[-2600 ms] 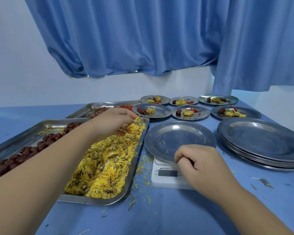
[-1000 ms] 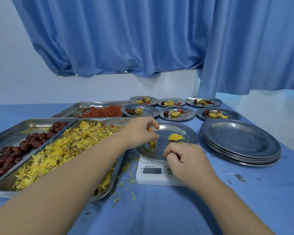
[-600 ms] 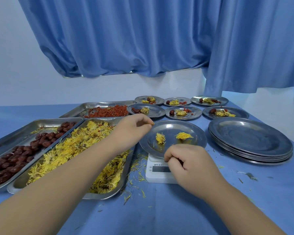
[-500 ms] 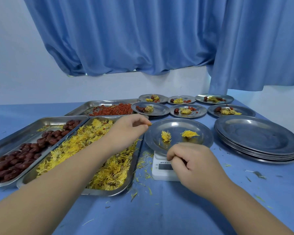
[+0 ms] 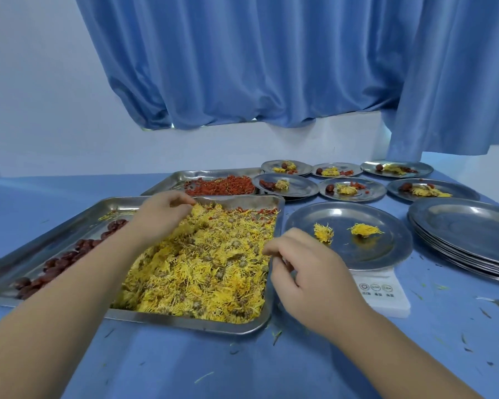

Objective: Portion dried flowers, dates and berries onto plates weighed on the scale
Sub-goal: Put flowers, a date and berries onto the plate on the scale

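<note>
Worktop, blue-covered, as I log it from my station:

1. Near steel tray: heaped with dried flowers. A few red bits lie along its far edge.
2. Left tray, side by side with the near one: dates in a band along its length, partly behind the left forearm.
3. Far tray: berries.
4. Scale, white, just right of the near tray. It carries one plate bearing two flower tufts, set apart.
5. Six filled plates, two rows of three at far right, each with yellow flowers and dark red fruit.
6. Stack of plates, nested, right of the scale.
7. Loose petals, strewn on the worktop around tray and scale.
8. Left hand: over the far end of the flower heap. The grip appears pinched together on a tuft of the dried flowers, though the fingertips are half buried.
9. Right hand: hovers above the near tray's right rim, near the plate's edge. The grip is slack, with the fingers loosely curled and apart.
</note>
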A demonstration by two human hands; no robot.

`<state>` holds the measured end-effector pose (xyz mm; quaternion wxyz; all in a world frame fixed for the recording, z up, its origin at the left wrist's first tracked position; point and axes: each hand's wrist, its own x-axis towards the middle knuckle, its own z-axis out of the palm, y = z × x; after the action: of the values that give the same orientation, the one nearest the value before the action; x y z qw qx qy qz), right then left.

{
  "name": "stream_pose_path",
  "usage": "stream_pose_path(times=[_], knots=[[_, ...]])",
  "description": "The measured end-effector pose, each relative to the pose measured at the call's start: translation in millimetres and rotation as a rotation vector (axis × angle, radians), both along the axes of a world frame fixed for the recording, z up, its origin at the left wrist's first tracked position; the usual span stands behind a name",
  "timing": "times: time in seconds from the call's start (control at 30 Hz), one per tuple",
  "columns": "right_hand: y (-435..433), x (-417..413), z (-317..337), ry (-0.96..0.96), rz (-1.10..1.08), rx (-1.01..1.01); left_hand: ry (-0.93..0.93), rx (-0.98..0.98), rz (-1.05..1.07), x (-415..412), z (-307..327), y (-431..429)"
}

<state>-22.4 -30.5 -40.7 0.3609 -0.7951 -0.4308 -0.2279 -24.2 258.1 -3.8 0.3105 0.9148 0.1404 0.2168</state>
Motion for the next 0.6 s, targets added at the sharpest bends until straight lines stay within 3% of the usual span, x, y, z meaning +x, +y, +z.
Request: stream_pose_path(times=[0.1, 0.27, 0.4, 0.6], knots=[[17, 12, 1, 0.009, -0.040, -0.002, 0.004, 0.106, 0.119, -6, 5, 42], [29, 13, -12, -0.008, -0.077, -0.090, 0.269, 0.472, 0.193, -25, -2, 107], [29, 10, -14, -0.028, -0.069, -0.061, 0.390, 0.474, 0.243, -31, -20, 137], [29, 14, -16, -0.030, -0.077, -0.053, 0.590, 0.551, 0.157, -13, -31, 147]])
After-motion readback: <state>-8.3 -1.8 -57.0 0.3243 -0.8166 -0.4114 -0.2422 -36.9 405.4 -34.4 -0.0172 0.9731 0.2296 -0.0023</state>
